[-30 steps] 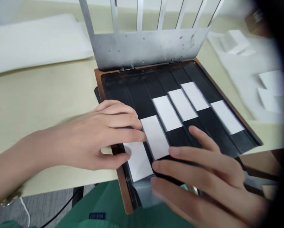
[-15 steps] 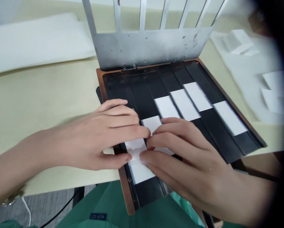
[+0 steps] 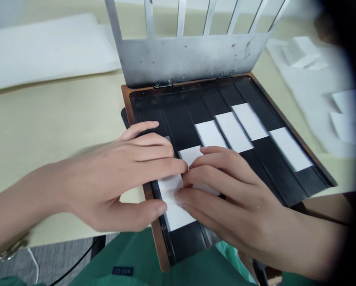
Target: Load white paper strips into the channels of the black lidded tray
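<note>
The left hand [image 3: 122, 174], thumb and fingers apart, straddles the white card [image 3: 179, 217] in the leftmost channel [image 3: 186, 243] of the black tray [image 3: 178, 123]; the right hand [image 3: 237, 194] touches it, pinching or not I can't tell. Uneven pressure could skew it, a knuckle nudge the neighbouring card [image 3: 190, 155].

Plain white is borne by the flat rectangular cards [image 3: 249, 121] across the centre, set off by a matte black ridged tray [image 3: 265, 167] that is bordered in copper-brown. At top centre, the slotted metal panel [image 3: 189, 55] is coloured silver-grey and flecked with dark spots. Pale yellow is shown by the smooth tabletop [image 3: 61, 111] at left. At the bottom, a green cloth garment [image 3: 148, 256] is marked by a navy rectangular label [image 3: 122, 271] with pale lettering; the grey floor [image 3: 66, 256] is streaked.
</note>
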{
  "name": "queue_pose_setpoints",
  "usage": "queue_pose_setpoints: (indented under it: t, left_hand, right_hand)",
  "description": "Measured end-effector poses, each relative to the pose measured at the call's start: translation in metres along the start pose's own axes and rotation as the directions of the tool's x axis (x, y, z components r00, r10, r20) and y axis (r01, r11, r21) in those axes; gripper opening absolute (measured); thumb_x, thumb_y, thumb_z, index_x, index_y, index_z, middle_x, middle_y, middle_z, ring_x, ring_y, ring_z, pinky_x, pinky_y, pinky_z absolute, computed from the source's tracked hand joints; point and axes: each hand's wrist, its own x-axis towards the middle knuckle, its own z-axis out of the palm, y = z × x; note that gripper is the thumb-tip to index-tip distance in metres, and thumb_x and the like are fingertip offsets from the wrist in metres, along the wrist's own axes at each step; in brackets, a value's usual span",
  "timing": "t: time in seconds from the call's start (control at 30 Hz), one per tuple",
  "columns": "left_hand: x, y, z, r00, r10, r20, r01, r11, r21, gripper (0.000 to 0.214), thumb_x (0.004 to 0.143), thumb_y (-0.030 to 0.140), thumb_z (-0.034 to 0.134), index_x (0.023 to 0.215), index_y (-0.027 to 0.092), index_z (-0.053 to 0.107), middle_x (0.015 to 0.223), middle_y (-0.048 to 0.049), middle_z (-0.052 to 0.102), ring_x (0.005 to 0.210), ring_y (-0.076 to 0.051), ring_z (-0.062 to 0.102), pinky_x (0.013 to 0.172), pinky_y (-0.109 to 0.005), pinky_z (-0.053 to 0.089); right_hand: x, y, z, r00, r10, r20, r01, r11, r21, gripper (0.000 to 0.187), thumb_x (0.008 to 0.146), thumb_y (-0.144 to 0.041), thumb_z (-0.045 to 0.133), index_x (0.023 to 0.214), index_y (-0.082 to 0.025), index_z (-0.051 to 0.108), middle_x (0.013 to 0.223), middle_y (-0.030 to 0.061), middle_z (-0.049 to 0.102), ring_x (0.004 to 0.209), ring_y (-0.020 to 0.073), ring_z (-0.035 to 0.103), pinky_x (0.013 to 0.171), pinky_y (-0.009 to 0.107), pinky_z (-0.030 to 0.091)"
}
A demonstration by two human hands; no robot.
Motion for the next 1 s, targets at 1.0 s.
queue_pose_setpoints:
  t: [1.0]
  left_hand:
    - [0.005,0.006,0.018,0.989,-0.037,-0.144,0.059,0.986,0.155,0.016,0.089,0.020,0.051,0.105,0.019,0.055,0.098,0.0009,0.062,0.107,-0.015,0.055,0.117,-0.040,0.017]
  right_hand:
    - [0.011,0.002,0.007,0.981,-0.048,-0.188,0.013,0.983,-0.184,0.009,0.080,-0.007,0.063,0.078,-0.014,0.057,0.069,0.0016,0.060,0.070,0.0142,0.053,0.091,0.042,0.052]
